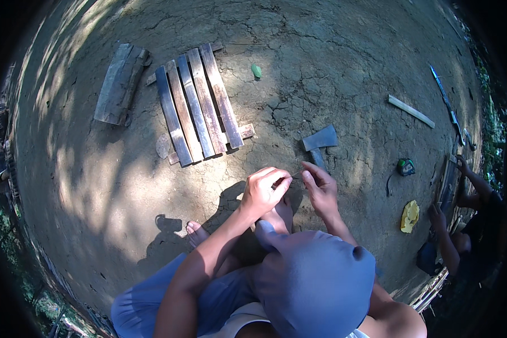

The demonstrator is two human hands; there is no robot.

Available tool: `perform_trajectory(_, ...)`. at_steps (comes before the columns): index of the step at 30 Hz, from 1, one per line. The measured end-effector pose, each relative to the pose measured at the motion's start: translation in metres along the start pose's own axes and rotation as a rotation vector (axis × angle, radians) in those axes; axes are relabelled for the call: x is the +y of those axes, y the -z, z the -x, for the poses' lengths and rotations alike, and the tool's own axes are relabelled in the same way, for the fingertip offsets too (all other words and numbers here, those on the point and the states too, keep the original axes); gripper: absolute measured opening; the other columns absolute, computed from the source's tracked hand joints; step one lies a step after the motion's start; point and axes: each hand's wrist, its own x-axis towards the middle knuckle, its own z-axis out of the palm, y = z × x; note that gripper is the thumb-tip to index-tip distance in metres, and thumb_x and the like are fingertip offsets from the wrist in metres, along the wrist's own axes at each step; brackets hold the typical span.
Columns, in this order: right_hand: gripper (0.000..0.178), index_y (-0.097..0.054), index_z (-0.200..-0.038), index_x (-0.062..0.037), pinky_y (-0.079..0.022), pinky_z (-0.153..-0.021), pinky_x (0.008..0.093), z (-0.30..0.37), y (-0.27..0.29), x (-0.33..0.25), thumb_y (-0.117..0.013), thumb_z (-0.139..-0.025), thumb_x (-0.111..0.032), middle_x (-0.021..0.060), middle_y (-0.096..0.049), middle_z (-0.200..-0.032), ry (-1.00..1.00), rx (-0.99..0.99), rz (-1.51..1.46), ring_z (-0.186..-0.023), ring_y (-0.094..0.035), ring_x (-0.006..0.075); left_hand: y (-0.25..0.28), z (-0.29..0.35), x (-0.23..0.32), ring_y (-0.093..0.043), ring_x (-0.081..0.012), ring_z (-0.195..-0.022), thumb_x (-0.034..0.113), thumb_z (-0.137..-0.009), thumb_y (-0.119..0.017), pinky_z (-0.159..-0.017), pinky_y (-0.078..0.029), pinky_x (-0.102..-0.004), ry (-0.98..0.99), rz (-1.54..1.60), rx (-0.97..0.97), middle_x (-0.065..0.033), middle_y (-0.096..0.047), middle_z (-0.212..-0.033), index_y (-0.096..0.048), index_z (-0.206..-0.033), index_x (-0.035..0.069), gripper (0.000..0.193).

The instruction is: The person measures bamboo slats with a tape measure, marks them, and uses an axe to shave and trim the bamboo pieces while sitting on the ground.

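In front of my body, my left hand (266, 190) is closed, thumb and forefinger pinched on a small thin sliver-like piece (297, 174). What the piece is cannot be made out. Close beside it, my right hand (323, 191) has thumb and forefinger apart, near the piece's other end. Just beyond my right hand lies an axe (321, 138), its handle partly hidden by that hand. Farther left, several dark-faced wooden slats (200, 107) lie side by side across two crosspieces.
A split log (120, 84) lies left of the slats. At right are a pale wood strip (411, 111), a long blade (445, 96), a tape measure (405, 167) and a yellow crumpled piece (410, 216). Another person (479, 225) at the far right handles a board (448, 180).
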Motion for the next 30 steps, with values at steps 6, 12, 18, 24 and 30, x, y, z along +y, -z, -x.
perform_trajectory(6, 0.045, -0.062, -0.125, -0.0004, -0.053, -0.091, 0.0472, -0.024, 0.043, 0.003, -0.077, -0.092, -0.027, 0.0211, -0.066, -0.112, 0.136, 0.143, 0.885, -0.102, -0.066, 0.0388, 0.056, -0.023, -0.049, -0.069, -0.0136, -0.07, 0.008, -0.09, -0.077, -0.065, -0.055, -0.0299, 0.104, -0.112, 0.317, -0.0063, -0.072, -0.084, -0.075, -0.095, 0.004, 0.006)
perform_trajectory(12, 0.042, -0.065, -0.112, 0.0013, -0.053, -0.076, 0.0437, -0.037, 0.037, -0.024, -0.081, -0.081, -0.022, 0.0163, -0.07, -0.094, -0.067, 0.048, 0.935, -0.081, -0.067, 0.0319, 0.274, -0.084, -0.116, -0.071, -0.0162, -0.074, 0.015, -0.089, -0.078, -0.067, -0.055, -0.0325, 0.129, -0.405, 0.796, -0.009, -0.073, -0.083, -0.076, -0.093, 0.005, 0.011)
perform_trajectory(18, 0.018, -0.068, -0.08, -0.0007, -0.039, -0.058, 0.0308, -0.076, 0.037, -0.059, -0.077, -0.08, -0.017, -0.0011, -0.061, -0.069, -0.419, -0.222, 0.614, -0.063, -0.053, 0.0092, 0.455, -0.074, -0.155, -0.071, -0.0347, -0.09, 0.021, -0.088, -0.075, -0.082, -0.055, -0.0453, 0.26, -0.837, 0.588, -0.0132, -0.073, -0.092, -0.078, -0.095, 0.009, 0.015)
perform_trajectory(24, 0.03, -0.061, -0.109, 0.0018, -0.052, -0.055, 0.0302, -0.094, -0.041, -0.178, -0.075, -0.087, -0.013, 0.002, -0.063, -0.083, -0.173, -0.363, 0.446, -0.066, -0.061, 0.01, 0.464, -0.083, -0.205, -0.071, -0.0357, -0.091, 0.02, -0.087, -0.076, -0.08, -0.055, -0.0443, 0.202, -0.641, 0.731, -0.0156, -0.073, -0.093, -0.079, -0.097, 0.007, 0.017)
perform_trajectory(30, 0.04, -0.052, -0.118, 0.0003, -0.054, -0.053, 0.0283, -0.141, -0.218, -0.273, -0.077, -0.093, -0.017, 0.005, -0.063, -0.08, -0.02, -0.762, 0.686, -0.059, -0.065, 0.0119, 0.468, -0.101, -0.233, -0.072, -0.0305, -0.087, 0.023, -0.085, -0.079, -0.077, -0.054, -0.0417, 0.223, -0.501, 0.823, -0.0109, -0.073, -0.091, -0.08, -0.096, 0.01, 0.016)
